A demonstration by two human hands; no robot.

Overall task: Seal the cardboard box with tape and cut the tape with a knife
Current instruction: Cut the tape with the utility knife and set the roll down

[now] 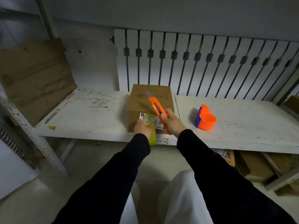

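Note:
A small brown cardboard box (150,101) stands on the white shelf (90,120) near its front edge, with a white label on its front face. My left hand (143,127) grips a yellowish roll of tape (152,136) at the box's lower front, and a strip of tape runs up over the label. My right hand (173,122) holds an orange utility knife (157,109), blade out and pointing up-left over the box top.
An orange and blue tape dispenser (205,118) sits on the shelf to the right of the box. A white radiator (210,62) lines the wall behind. Flattened cardboard (35,78) leans at the left. More boxes (252,165) lie under the shelf at the right.

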